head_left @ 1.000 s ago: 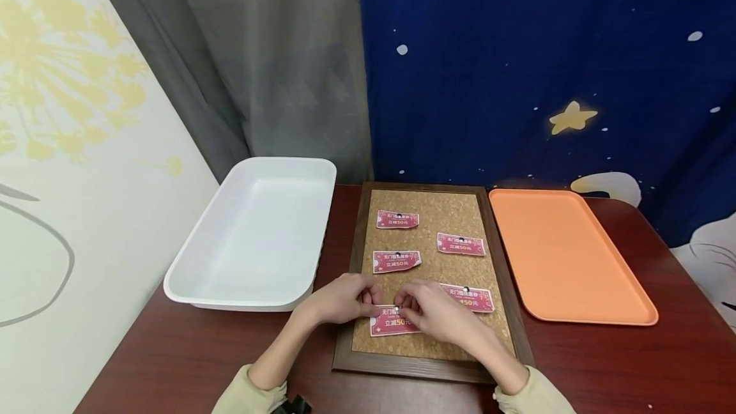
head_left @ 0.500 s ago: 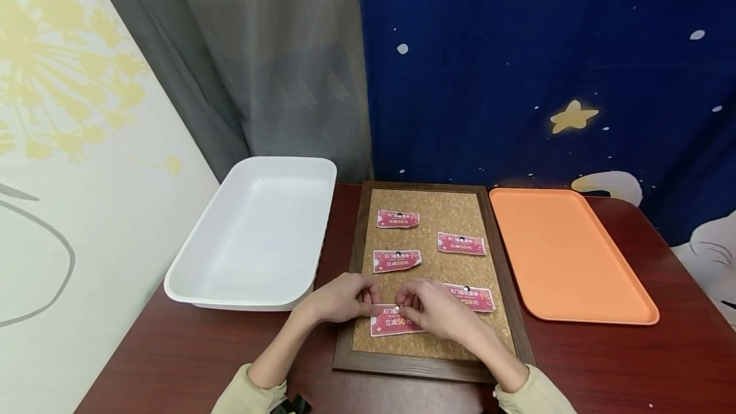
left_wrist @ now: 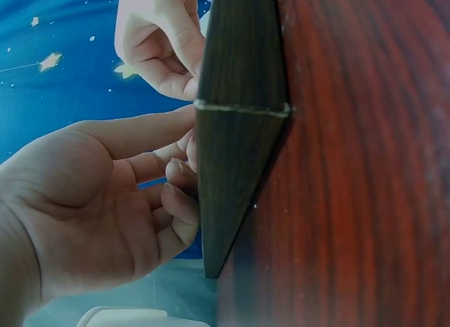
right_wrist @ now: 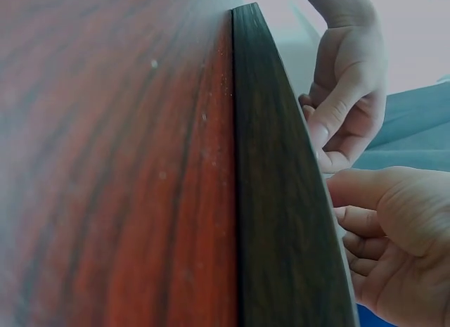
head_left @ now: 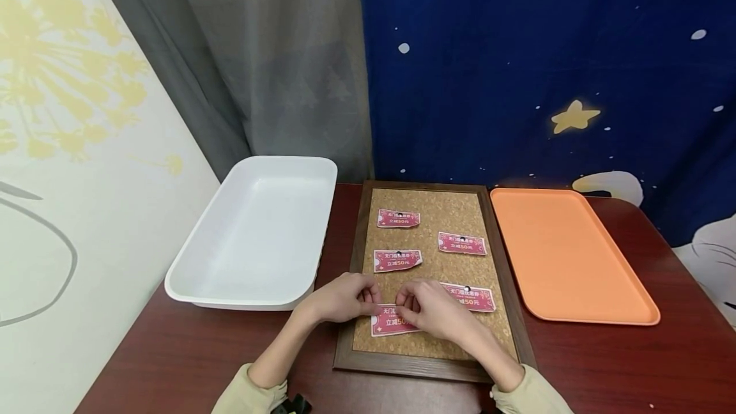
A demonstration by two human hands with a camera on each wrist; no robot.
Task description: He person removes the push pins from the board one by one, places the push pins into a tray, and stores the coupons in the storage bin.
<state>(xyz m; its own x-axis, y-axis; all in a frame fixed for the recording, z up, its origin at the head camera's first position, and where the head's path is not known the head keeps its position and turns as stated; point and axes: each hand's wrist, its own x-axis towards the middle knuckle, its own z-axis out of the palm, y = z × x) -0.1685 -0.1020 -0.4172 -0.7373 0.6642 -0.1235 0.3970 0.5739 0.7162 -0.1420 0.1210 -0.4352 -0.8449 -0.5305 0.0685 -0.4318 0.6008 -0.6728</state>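
In the head view, a dark-framed cork board (head_left: 428,276) lies on the table with several red-pink paper coupons on it. The nearest coupon (head_left: 393,323) sits at the lower left of the cork. At its upper left corner my left hand (head_left: 343,299) holds the paper, thumb over the edge and fingers curled. My right hand (head_left: 434,312) pinches at the coupon's top edge, where a pushpin is now hidden behind the fingertips. It also covers the coupon's right end. Both wrist views show the board's frame (left_wrist: 242,53) hiding the fingertips.
Other coupons, such as one at upper left (head_left: 398,218) and one on the right (head_left: 462,243), bear dark pushpins. A deep white tray (head_left: 247,235) stands left of the board, a flat orange tray (head_left: 575,254) right of it. Curtains (head_left: 489,69) hang behind.
The pushpin head that showed at the right fingertips is now covered by them. The right fingers have shifted slightly; the left hand and the coupon stay in place.
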